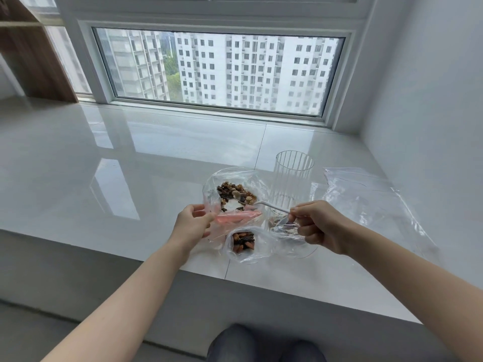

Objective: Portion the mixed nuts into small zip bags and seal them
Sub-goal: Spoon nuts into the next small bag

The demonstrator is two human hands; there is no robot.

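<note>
A clear bag with a pink zip strip (236,216) lies open on the white ledge, and mixed nuts (235,192) are piled inside it. My left hand (192,222) pinches the near left edge of its mouth and holds it open. My right hand (317,226) grips a metal spoon (269,206); the spoon's bowl reaches into the nuts. In front of that bag lies a small zip bag (247,244) with a portion of nuts inside, its mouth facing up.
A ribbed clear glass (292,178) stands just behind the spoon. More clear plastic bags (366,197) lie flat to the right. The white ledge (104,165) has its front edge close to me, with a window and wall behind. My knees show below.
</note>
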